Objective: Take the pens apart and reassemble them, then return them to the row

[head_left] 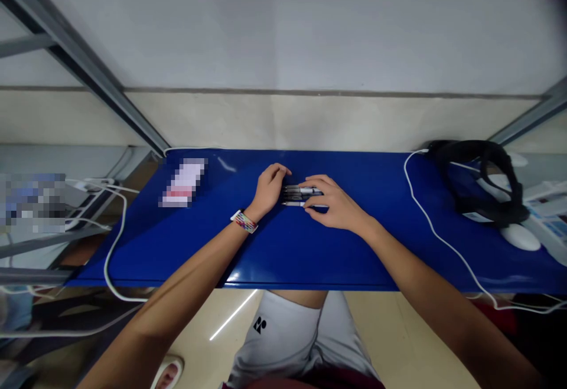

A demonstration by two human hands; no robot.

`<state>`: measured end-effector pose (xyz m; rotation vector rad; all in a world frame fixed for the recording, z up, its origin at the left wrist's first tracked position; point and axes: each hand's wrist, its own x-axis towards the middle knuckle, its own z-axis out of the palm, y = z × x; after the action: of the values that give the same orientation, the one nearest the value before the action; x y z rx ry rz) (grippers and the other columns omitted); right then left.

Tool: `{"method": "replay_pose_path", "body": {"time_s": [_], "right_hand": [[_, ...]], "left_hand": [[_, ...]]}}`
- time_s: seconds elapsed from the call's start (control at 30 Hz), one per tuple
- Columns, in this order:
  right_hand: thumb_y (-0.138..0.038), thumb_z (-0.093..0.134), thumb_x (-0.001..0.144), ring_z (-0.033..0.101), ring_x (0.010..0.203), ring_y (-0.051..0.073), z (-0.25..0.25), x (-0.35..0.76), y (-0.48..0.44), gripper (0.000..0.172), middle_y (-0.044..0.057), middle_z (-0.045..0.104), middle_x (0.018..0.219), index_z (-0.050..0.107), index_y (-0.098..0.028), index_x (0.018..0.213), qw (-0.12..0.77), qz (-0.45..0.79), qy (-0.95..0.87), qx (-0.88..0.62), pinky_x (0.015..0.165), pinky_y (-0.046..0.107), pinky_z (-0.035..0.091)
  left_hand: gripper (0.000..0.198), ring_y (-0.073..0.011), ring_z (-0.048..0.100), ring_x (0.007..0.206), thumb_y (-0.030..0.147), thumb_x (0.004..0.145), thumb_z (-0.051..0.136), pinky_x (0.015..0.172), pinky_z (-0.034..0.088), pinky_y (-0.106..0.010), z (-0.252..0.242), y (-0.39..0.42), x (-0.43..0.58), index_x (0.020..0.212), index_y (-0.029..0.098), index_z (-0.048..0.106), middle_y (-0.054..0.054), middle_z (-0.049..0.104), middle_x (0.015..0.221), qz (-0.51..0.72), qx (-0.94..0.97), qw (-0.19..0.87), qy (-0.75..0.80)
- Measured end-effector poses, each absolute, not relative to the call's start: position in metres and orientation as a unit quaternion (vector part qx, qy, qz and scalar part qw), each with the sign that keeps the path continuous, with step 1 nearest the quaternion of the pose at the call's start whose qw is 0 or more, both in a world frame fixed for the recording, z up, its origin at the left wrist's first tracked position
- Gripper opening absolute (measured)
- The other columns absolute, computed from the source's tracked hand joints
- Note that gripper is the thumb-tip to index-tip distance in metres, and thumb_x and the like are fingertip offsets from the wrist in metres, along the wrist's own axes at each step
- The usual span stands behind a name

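Note:
A small bundle of pens [299, 195] with dark and white barrels lies on the blue table [283, 247], near its middle. My left hand [268, 189] is curled around the left end of the bundle, fingers closed on it. My right hand [333, 203] covers the right end, fingers bent over the pens and pressing them together. A beaded bracelet [244, 221] sits on my left wrist.
A blurred-out flat object [183, 182] lies at the table's back left. A black strap headset [482, 182] with white parts rests at the right, with a white cable [436, 232] looping across the table. More white cables [113, 241] hang off the left edge. A wall runs behind.

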<state>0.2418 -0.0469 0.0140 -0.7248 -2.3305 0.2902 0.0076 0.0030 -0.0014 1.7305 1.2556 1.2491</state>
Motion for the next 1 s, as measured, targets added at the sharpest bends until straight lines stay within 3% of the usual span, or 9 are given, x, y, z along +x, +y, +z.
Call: {"method": "replay_pose_path", "body": {"time_s": [0.17, 0.37, 0.47, 0.57, 0.67, 0.8, 1.0], "right_hand": [[-0.019, 0.080, 0.089, 0.050, 0.149, 0.035, 0.015, 0.243, -0.048, 0.014, 0.011, 0.060, 0.156, 0.081, -0.026, 0.101, 0.312, 0.115, -0.896, -0.296, 0.122, 0.063, 0.047], [-0.019, 0.078, 0.089, 0.050, 0.150, 0.035, 0.011, 0.243, -0.045, 0.007, 0.009, 0.068, 0.146, 0.077, -0.026, 0.089, 0.309, 0.130, -0.893, -0.301, 0.121, 0.062, 0.046], [-0.020, 0.075, 0.092, 0.062, 0.135, 0.032, 0.011, 0.244, -0.042, 0.009, 0.008, 0.077, 0.128, 0.076, -0.028, 0.096, 0.369, 0.134, -0.864, -0.315, 0.115, 0.058, 0.051], [-0.028, 0.069, 0.100, 0.072, 0.107, 0.029, 0.011, 0.247, -0.038, 0.007, 0.006, 0.080, 0.104, 0.076, -0.029, 0.102, 0.403, 0.128, -0.825, -0.376, 0.099, 0.048, 0.057], [-0.037, 0.067, 0.103, 0.073, 0.096, 0.028, 0.010, 0.251, -0.035, 0.013, 0.006, 0.080, 0.102, 0.077, -0.029, 0.104, 0.419, 0.134, -0.787, -0.433, 0.088, 0.043, 0.057], [-0.045, 0.076, 0.096, 0.073, 0.085, 0.026, 0.008, 0.255, -0.030, 0.022, 0.005, 0.078, 0.092, 0.078, -0.027, 0.108, 0.444, 0.165, -0.732, -0.489, 0.080, 0.040, 0.054], [-0.044, 0.082, 0.088, 0.067, 0.071, 0.020, 0.005, 0.258, -0.019, 0.024, 0.000, 0.073, 0.078, 0.078, -0.025, 0.102, 0.530, 0.390, -0.595, -0.463, 0.072, 0.036, 0.054]], "left_hand": [[0.031, -0.0235, 0.066, 0.095, 0.032, 0.106, 0.049, 0.092, 0.048, -0.039, -0.002, 0.002, 0.008, 0.089, 0.021, 0.072, -0.006, 0.075, 0.095, 0.474, 0.667, 0.318, 0.478], [0.028, -0.0223, 0.066, 0.096, 0.033, 0.106, 0.051, 0.093, 0.049, -0.037, 0.003, -0.001, 0.009, 0.090, 0.021, 0.071, -0.006, 0.074, 0.097, 0.483, 0.672, 0.319, 0.462], [0.024, -0.0216, 0.067, 0.097, 0.039, 0.105, 0.059, 0.093, 0.051, -0.035, 0.010, -0.008, 0.011, 0.094, 0.021, 0.071, -0.005, 0.074, 0.099, 0.495, 0.680, 0.342, 0.419], [0.026, -0.0216, 0.069, 0.096, 0.045, 0.104, 0.065, 0.091, 0.053, -0.035, 0.016, -0.015, 0.013, 0.098, 0.022, 0.075, -0.005, 0.076, 0.101, 0.471, 0.712, 0.348, 0.388], [0.021, -0.0218, 0.072, 0.097, 0.042, 0.102, 0.069, 0.092, 0.054, -0.035, 0.017, -0.017, 0.014, 0.103, 0.023, 0.078, -0.005, 0.079, 0.103, 0.455, 0.731, 0.336, 0.381], [0.017, -0.0227, 0.073, 0.098, 0.039, 0.098, 0.074, 0.093, 0.055, -0.037, 0.017, -0.015, 0.014, 0.101, 0.023, 0.080, -0.006, 0.081, 0.104, 0.463, 0.731, 0.308, 0.396], [0.017, -0.0224, 0.074, 0.099, 0.039, 0.098, 0.074, 0.093, 0.056, -0.038, 0.012, -0.008, 0.009, 0.102, 0.023, 0.080, -0.006, 0.081, 0.106, 0.482, 0.717, 0.296, 0.408]]}}
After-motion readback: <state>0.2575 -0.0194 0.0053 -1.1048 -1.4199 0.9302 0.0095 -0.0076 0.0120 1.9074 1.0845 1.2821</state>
